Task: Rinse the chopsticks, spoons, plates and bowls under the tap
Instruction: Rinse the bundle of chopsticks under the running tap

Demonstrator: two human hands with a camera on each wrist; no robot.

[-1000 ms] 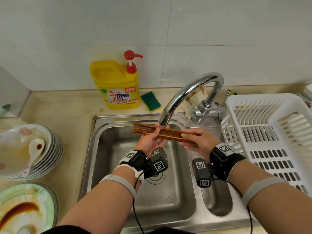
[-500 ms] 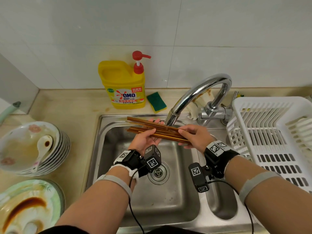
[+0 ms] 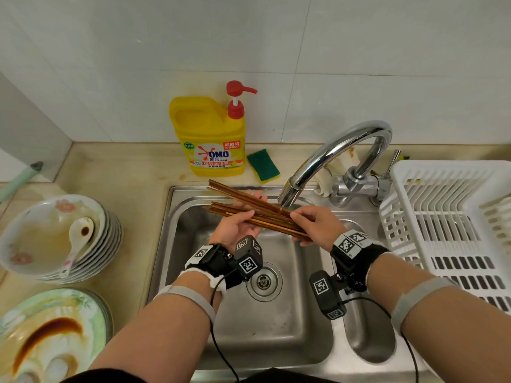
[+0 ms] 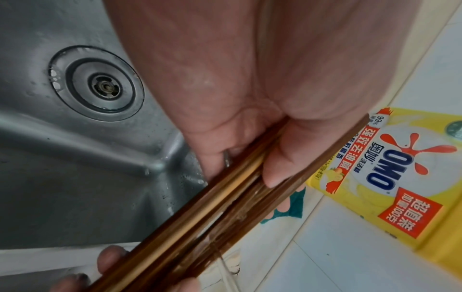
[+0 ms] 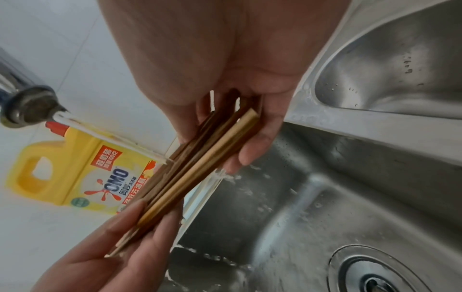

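- Holding a bundle of chopsticks (image 3: 257, 217) over the sink (image 3: 177, 217), just below the tap (image 3: 326, 158).
- My left hand (image 3: 235, 228) cups one end, thumb pressing on top, fingers curled beneath.
- My right hand (image 3: 315, 223) pinches the other end between thumb and fingers.
- Water runs from the spout onto the sticks.
- Dirty bowls (image 3: 41, 244) with a spoon (image 3: 77, 241) and plates (image 3: 55, 327) sit on the counter to my left.

The scene is evenly and brightly lit; glare is seen on the tap (image 3: 343, 150) and sink (image 3: 276, 341). Straight lines are bowed toward the edges, and both wrist views are softened by close-range blur
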